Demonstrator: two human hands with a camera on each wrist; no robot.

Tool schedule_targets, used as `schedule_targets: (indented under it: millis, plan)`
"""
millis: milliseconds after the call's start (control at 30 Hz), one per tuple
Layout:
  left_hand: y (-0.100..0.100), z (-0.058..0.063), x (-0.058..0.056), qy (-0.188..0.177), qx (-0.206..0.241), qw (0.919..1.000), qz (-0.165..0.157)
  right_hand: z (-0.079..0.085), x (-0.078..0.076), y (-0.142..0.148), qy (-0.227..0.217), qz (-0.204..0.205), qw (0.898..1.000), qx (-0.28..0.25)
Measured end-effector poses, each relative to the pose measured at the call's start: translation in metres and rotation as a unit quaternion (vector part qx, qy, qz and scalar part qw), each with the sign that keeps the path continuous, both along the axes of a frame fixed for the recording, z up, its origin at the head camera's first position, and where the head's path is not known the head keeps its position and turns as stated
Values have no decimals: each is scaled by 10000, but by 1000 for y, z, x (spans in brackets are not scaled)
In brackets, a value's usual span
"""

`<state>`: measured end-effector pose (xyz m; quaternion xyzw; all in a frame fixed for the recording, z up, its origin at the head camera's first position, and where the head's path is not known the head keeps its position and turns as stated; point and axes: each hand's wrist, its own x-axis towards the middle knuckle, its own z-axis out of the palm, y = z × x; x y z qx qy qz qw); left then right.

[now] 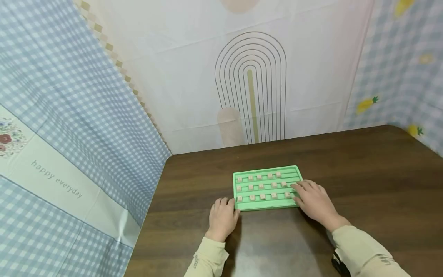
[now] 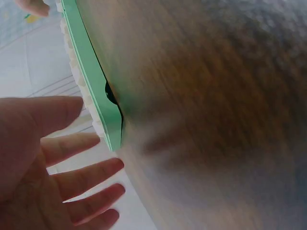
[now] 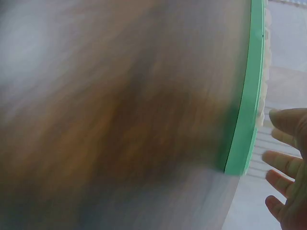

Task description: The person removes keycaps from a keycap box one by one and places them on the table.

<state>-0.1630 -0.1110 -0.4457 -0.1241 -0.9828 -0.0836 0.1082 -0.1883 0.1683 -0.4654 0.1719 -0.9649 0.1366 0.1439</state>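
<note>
A light green tray (image 1: 270,207) lies on the table with small pale cubes (image 1: 261,186) set along its three rows. At the tray's front left corner is my left hand (image 1: 222,218), its thumb and fingers extended and spread, as the left wrist view shows beside the tray's side wall (image 2: 93,72). On the opposite side, my right hand (image 1: 317,204) has its fingertips over the tray's right end, close to the last cubes. In the right wrist view its fingers (image 3: 283,164) are loosely extended, with nothing held between them.
The dark brown wooden table (image 1: 373,169) reaches back to a white cloth (image 1: 180,77) printed with arches. Blue checked curtains (image 1: 86,84) hang on the left, and another checked cloth (image 1: 391,77) hangs at the right.
</note>
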Motion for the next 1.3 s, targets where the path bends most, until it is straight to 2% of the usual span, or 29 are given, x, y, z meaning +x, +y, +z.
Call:
schedule_targets:
  millis: [67,200,333,533,667,867,1033,1167,1300]
  plan:
    - [0,0,0,149,83,9999,-15,0,-4,-6,50,7,10000,47]
    - [1,-1,-2,129,408,9989,-166,-2,-9,-16,-94,-86,9999,28]
    - [0,-3,-5,238,289,9986,-362,-5,-11,-21,-152,-128,9998,-22]
    - [0,-10,-9,394,113,9974,-599,-8,-11,-24,33,-79,10000,-43]
    - [0,-9,-12,357,78,9970,-675,-6,-14,-25,128,-126,9998,0]
    - [0,-8,-18,285,-90,9965,-775,-2,-15,-25,18,-135,9999,-36]
    - [-2,-8,-21,241,-204,9958,-855,8,-18,-11,-141,-299,9989,-323]
    - [-2,-9,-23,218,-282,9957,-859,18,-20,16,-301,-470,9974,-458]
    - [-2,-10,-23,229,-343,9954,-864,18,-16,44,-558,-606,9952,-535]
